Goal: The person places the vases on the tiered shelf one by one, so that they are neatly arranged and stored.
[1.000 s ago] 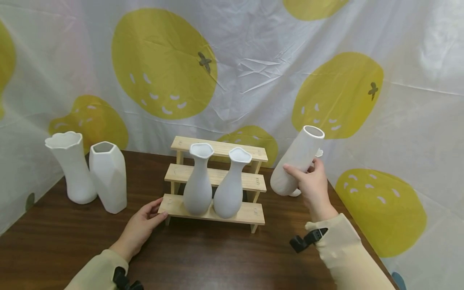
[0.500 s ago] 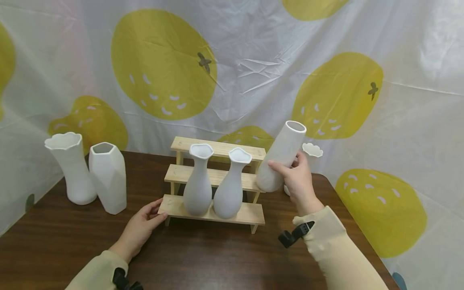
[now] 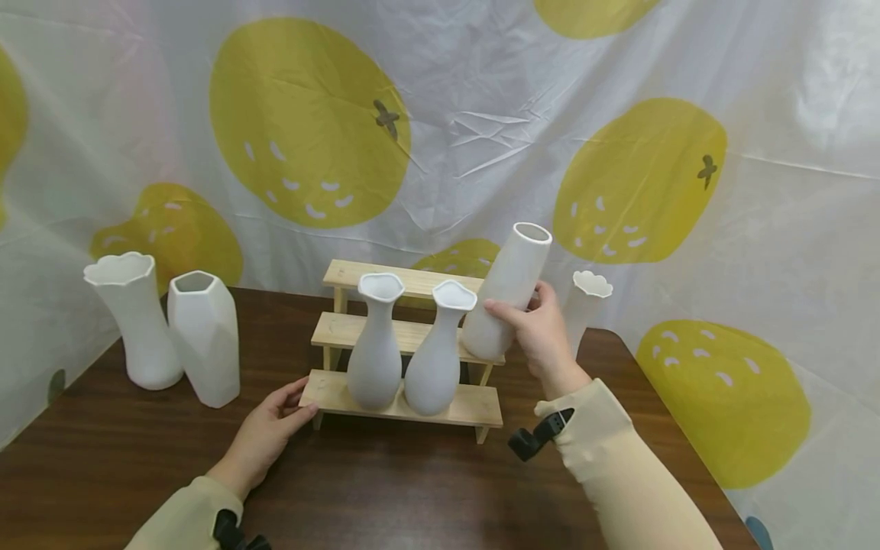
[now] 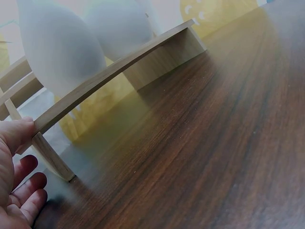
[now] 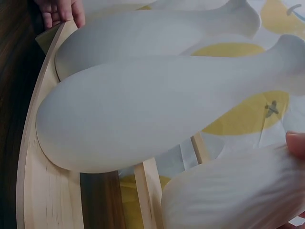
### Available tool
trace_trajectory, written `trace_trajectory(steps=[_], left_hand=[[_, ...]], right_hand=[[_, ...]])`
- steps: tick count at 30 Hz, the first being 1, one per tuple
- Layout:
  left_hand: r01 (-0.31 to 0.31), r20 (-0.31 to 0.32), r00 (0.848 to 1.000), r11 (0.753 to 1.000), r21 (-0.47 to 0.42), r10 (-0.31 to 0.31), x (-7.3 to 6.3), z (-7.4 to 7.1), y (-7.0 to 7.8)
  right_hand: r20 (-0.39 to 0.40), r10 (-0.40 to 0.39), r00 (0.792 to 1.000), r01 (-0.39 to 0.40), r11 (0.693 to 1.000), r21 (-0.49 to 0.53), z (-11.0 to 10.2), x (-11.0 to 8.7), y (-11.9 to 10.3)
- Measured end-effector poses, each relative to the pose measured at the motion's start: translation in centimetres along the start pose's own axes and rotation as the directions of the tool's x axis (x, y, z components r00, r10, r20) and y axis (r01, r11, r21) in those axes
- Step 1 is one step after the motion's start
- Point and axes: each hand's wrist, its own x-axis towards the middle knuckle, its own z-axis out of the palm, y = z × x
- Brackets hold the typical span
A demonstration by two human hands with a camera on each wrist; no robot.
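Note:
My right hand (image 3: pixel 550 332) grips a smooth white vase (image 3: pixel 509 275) with a round mouth, thumb at the front. It leans to the right, its base overlapping the right end of the middle step in the head view. On the bottom step of a three-tier wooden stand (image 3: pixel 330 389), two white slim-necked vases, the left vase (image 3: pixel 374 359) and the right vase (image 3: pixel 431 374), stand side by side. My left hand (image 3: pixel 264 431) holds that step's left end; in the left wrist view its thumb (image 4: pixel 21 131) lies on the corner, other fingers curled below.
At the left of the brown table (image 3: pixel 385 489) stand a white flared vase (image 3: pixel 140 328) with a wavy rim and a faceted white vase (image 3: pixel 206 336). Another scallop-rimmed vase (image 3: pixel 584 302) stands right, partly behind my right hand. A lemon-print cloth (image 3: pixel 481 99) hangs close behind.
My right hand has carried the smooth vase leftward, from right of the stand to over its right end. The scallop-rimmed vase behind it has come into view. My left hand stays put.

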Motion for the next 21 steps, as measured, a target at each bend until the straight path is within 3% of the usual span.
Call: trace_trajectory(steps=[12,21], left_hand=[[-0.011,0.002,1.0,1.0,-0.005,0.011,0.0,-0.1,-0.1],[-0.007,0.008,1.0,1.0,-0.012,0.007,0.0,-0.1,-0.1]], right_hand=[[0.073,0.042,0.996,-0.047,0.997,0.069,2.3,0.8,0.2],[0.076,0.042,0.996,-0.04,0.999,-0.023,3.2,1.1,0.2]])
